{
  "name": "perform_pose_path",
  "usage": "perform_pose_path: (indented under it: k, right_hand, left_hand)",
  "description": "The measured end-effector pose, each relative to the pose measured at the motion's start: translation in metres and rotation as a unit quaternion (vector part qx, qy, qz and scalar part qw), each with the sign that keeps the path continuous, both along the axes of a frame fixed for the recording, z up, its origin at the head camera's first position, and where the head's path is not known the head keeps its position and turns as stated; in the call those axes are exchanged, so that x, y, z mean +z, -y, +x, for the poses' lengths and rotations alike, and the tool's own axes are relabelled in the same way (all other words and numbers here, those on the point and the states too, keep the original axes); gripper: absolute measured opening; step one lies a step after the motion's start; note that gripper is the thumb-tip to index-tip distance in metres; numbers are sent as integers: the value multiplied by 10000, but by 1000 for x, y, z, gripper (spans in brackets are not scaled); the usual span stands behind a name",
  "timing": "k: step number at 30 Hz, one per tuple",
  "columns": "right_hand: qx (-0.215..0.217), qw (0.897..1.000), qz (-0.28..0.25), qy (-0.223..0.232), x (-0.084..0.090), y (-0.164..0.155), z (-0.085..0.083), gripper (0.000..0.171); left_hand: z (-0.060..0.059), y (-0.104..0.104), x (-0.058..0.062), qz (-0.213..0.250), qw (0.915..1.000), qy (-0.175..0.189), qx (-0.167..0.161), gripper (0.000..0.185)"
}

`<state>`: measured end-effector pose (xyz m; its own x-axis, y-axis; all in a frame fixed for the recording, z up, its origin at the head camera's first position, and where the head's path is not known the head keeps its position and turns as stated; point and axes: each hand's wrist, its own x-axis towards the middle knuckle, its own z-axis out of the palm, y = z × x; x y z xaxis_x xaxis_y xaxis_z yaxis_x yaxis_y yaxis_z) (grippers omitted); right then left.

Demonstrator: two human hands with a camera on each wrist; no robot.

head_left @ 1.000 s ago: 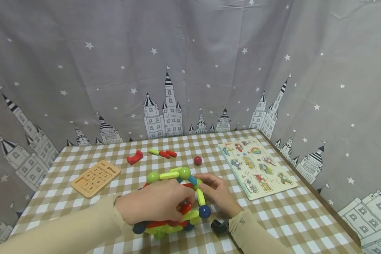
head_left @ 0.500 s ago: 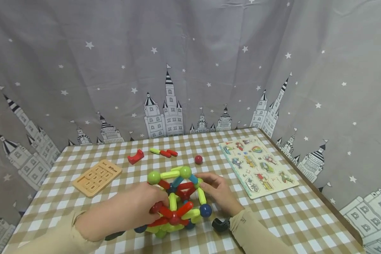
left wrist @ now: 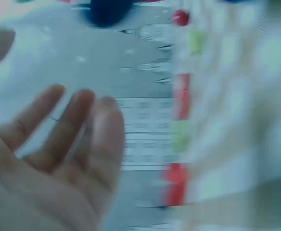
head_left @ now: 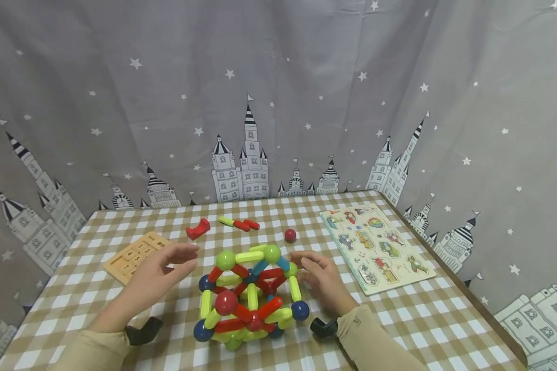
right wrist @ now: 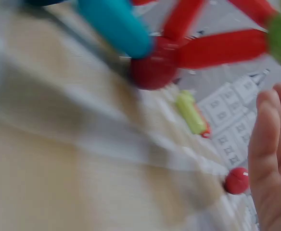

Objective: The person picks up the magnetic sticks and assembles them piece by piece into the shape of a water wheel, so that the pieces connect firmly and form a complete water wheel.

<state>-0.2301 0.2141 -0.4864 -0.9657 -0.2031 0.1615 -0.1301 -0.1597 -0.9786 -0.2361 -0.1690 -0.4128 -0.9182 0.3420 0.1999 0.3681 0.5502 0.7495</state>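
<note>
A ball-and-rod construction (head_left: 252, 296) of yellow-green, red and blue pieces stands on the checked cloth in the head view. On its near left side sits a red ball (head_left: 226, 302), with a dark blue ball (head_left: 203, 330) lower down. My left hand (head_left: 155, 273) is held apart from the construction on its left, fingers extended and holding nothing; the left wrist view shows that palm bare. To the right, my right hand (head_left: 322, 281) has its fingertips close to a green ball (head_left: 291, 269). Its fingers (right wrist: 265, 130) are relaxed with nothing in them.
Behind the construction lie a loose red ball (head_left: 290, 235), several short rods (head_left: 239, 223) and a red curved block (head_left: 197, 229). A wooden number puzzle (head_left: 134, 257) is partly behind my left hand. At the right lies a picture puzzle board (head_left: 376, 247). A printed curtain (head_left: 278, 103) hangs behind the table.
My left hand has let go of the red ball at the construction's near left and drawn back to the left, its fingers now straightened. The right hand has stayed beside the green ball, its fingers looser.
</note>
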Motion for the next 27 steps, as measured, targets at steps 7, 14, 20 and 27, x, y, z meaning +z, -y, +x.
perform_pose_path:
  k: [7, 14, 20, 27]
  right_hand:
    - [-1046, 9895, 981, -205, 36, -18, -57, 31]
    - [335, 9084, 4070, -895, 69, 12, -121, 20]
    - [1662, 8481, 4919, -1054, 72, 59, -150, 18]
    - [2380, 8102, 5282, -888, 51, 83, -151, 11]
  left_hand:
    - [-11, 8, -60, 1475, 9802, 1061, -785, 39]
    - [-7, 5, -71, 1581, 9793, 1009, -758, 33]
    - [-5, 5, -75, 1709, 9760, 1097, -789, 33]
    - [0, 4, -82, 1938, 9681, 1407, -741, 35]
